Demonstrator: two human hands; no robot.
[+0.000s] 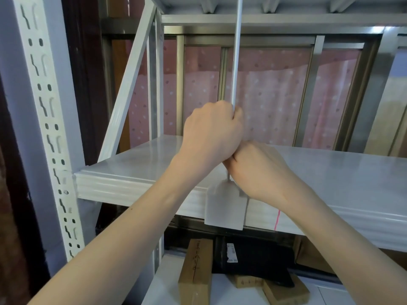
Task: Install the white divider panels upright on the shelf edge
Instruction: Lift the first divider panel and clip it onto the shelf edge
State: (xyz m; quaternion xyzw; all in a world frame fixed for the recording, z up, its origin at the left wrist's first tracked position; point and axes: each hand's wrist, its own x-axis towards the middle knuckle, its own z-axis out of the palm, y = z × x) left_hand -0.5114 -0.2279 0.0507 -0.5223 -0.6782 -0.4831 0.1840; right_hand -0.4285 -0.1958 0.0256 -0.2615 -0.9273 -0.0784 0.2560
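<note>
A thin white divider panel (236,62) stands upright, seen edge-on, reaching from the white shelf (136,164) up to the shelf above. Its white foot bracket (224,208) hangs over the shelf's front edge (123,190). My left hand (211,133) is closed around the panel's front edge at mid height. My right hand (257,170) grips the panel low down, just above the bracket, and touches the left hand. The lowest part of the panel is hidden behind both hands.
A slotted white upright post (46,119) stands at the left, with a diagonal brace (130,84) behind it. A window with a pink dotted curtain (271,95) lies behind the shelf. Cardboard boxes (196,271) and a black object (257,263) sit on the lower shelf.
</note>
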